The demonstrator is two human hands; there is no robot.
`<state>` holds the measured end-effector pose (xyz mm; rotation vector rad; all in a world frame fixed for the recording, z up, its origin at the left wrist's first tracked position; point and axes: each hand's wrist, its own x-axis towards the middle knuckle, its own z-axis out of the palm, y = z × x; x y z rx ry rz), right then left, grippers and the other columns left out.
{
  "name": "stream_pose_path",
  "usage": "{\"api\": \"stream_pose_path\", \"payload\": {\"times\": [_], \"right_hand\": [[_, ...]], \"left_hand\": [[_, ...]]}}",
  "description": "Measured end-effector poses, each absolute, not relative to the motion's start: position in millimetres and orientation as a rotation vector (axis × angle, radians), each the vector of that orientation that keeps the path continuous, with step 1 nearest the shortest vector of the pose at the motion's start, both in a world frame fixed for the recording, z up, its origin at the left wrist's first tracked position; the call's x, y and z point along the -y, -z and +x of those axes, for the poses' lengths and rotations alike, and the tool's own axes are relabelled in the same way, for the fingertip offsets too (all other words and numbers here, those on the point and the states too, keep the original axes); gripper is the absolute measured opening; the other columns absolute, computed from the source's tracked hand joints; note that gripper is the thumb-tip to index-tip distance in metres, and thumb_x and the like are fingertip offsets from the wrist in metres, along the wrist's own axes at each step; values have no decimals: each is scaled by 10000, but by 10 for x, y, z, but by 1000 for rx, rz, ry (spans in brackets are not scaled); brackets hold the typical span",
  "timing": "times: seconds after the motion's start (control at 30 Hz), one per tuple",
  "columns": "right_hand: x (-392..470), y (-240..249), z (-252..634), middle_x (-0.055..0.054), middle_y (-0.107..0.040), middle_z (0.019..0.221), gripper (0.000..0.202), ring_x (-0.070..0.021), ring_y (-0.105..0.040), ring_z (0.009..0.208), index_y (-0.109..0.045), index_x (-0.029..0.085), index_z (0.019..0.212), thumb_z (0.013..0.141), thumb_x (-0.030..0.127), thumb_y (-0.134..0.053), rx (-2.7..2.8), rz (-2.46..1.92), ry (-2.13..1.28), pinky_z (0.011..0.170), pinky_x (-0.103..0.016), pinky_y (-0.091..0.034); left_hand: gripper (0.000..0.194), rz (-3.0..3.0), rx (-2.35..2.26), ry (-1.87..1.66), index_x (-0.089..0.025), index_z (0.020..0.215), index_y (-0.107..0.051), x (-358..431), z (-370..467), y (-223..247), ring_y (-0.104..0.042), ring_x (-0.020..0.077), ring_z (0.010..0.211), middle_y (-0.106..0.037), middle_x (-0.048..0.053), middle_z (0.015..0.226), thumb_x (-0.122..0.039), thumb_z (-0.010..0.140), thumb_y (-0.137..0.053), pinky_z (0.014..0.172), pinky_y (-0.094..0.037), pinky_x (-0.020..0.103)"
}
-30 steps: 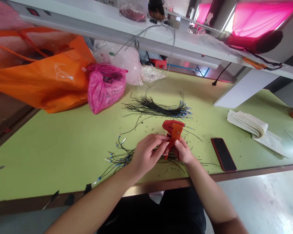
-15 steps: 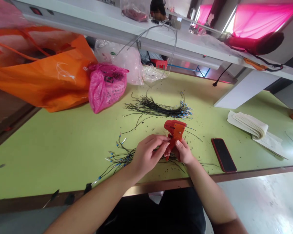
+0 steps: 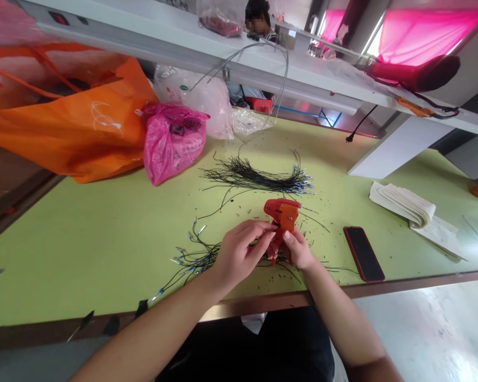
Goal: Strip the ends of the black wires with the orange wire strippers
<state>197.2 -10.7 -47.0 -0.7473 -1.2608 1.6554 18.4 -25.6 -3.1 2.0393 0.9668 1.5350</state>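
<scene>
Right hand [image 3: 298,251] wrapped round red-orange tool [image 3: 288,213] above black wires [image 3: 202,259] near the bench [image 3: 103,254] front edge, left hand [image 3: 242,248] pinched closed against tool, can't tell on what.

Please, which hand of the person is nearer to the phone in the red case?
The right hand. It grips the red-orange tool, to the left of the phone and apart from it. The left hand is farther left, fingers at the tool.
</scene>
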Motion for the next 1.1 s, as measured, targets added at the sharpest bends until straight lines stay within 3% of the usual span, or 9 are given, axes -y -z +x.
{"api": "stream_pose_path", "payload": {"times": [0.33, 0.6, 0.83, 1.1], "right_hand": [[122, 434, 1968, 23, -548, 513, 525, -139, -551, 441, -563, 193, 712, 861, 688, -659, 1260, -719, -1643, 421, -255, -477], [82, 438, 1960, 74, -431, 461, 574, -94, -377, 350, -488, 222, 659, 767, 733, -724, 1101, -764, -1600, 347, -243, -374], [52, 330, 1980, -1, -621, 693, 445, -171, -581, 599, -612, 214, 899, 732, 562, -833, 1029, -776, -1482, 559, -302, -523], [11, 409, 2025, 15, -631, 727, 315, -161, -616, 679, -590, 214, 894, 798, 396, -828, 1040, -776, -1423, 653, -288, -531]], "left_hand": [[114, 2049, -965, -1518, -202, 933, -685, 260, 182, 32, -740, 140, 848, -778, 40, 945, -172, 986, -589, 785, -597, 240], [139, 2055, -944, -1522, -197, 862, -651, 245, 185, 71, -729, 134, 829, -757, 46, 914, -140, 974, -593, 775, -589, 235], [137, 2081, -943, -1439, -206, 861, -637, 234, 197, 123, -686, 126, 762, -722, 28, 869, -198, 988, -586, 681, -543, 223], [347, 2256, -1113, -1086, -193, 754, -599, 134, 266, 247, -546, 120, 607, -585, -14, 695, -385, 1035, -528, 597, -437, 244]]}}
